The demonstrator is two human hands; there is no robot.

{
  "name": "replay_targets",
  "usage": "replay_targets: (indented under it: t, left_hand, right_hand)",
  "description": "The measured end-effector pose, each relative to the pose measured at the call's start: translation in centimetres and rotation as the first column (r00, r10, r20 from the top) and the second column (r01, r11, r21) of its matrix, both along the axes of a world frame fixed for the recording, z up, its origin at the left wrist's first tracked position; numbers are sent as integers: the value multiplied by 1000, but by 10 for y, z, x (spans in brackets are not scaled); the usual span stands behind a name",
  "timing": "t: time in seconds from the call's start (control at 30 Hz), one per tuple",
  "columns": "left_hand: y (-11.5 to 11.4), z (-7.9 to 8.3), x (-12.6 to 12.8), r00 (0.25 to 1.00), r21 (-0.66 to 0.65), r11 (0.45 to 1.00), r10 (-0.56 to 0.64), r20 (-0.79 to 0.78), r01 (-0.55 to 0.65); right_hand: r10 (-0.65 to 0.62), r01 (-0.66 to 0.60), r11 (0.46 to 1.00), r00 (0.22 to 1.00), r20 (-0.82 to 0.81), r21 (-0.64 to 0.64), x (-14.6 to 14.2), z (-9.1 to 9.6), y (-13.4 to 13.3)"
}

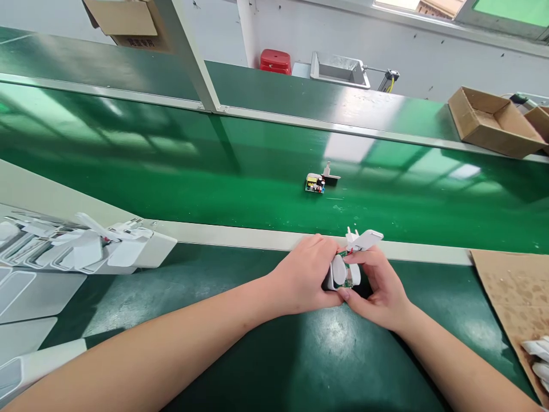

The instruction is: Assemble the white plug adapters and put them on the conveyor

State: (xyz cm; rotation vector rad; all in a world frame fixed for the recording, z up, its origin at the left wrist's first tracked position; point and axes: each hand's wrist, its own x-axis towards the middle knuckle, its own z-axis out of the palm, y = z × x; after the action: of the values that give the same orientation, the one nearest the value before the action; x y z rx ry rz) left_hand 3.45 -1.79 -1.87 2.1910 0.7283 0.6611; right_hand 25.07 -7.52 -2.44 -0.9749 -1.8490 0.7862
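Note:
Above the dark green bench, my left hand [306, 277] is closed around a white plastic charger housing [330, 280], mostly hidden by the fingers. My right hand [384, 294] pinches a small circuit board [349, 281] with pale round parts at the housing's open end. How far the board sits inside cannot be made out. A white end cap with plug pins [363, 240] sticks up above the right fingers, with a bit of red wire near its base. Both hands meet close to the bench's far edge.
Another circuit board [315, 183] with its plug cap lies on the green belt [257, 200] ahead. White housings [141, 252] with caps are stacked at left. A cardboard sheet [510, 286] bearing white pieces lies at right. A metal post [193, 57] rises beyond the belt; an open carton [497, 123] stands back right.

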Motion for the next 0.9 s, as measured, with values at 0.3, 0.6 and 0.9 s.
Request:
replay_targets:
  t: [0.3, 0.6, 0.9]
  left_hand:
    - [0, 1, 0, 1000, -11, 1000, 5, -5, -5]
    - [0, 1, 0, 1000, -10, 1000, 0, -5, 0]
    - [0, 0, -1, 1000, -7, 1000, -3, 4, 3]
  right_hand:
    - [-7, 7, 999, 1000, 8, -36, 1, -2, -2]
    - [6, -5, 999, 1000, 14, -54, 2, -2, -1]
    - [0, 1, 998, 1000, 23, -61, 2, -2, 0]
